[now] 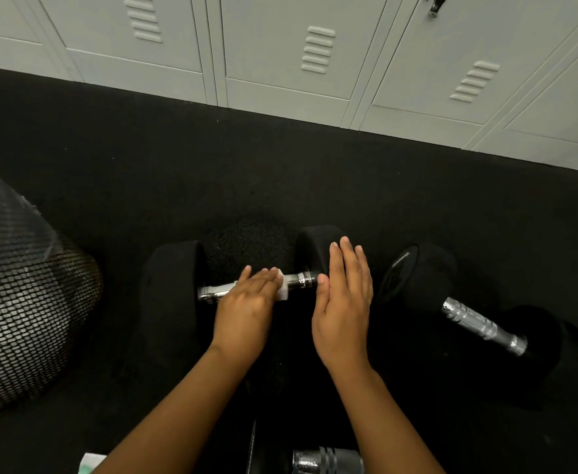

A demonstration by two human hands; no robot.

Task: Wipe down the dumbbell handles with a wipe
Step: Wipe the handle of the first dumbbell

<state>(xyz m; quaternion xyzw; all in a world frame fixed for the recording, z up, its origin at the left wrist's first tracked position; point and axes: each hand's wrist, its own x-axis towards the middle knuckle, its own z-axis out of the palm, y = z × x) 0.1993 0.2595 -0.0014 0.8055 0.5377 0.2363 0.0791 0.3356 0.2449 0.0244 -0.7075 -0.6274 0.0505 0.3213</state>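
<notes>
A black dumbbell lies on the dark floor with its chrome handle [299,280] running left to right. My left hand [246,307] presses a small white wipe [282,289] flat against the middle of that handle. My right hand [344,299] rests with fingers apart on the dumbbell's right head [315,248]. A second dumbbell lies to the right at an angle, with its silver handle [482,325] bare. The handle of a third dumbbell [328,460] shows at the bottom edge between my forearms.
A black mesh bin [24,302] lies on its side at the left. Grey lockers [280,56] line the wall beyond the black rubber floor [144,165]. A white and green packet [91,463] peeks in at the bottom left.
</notes>
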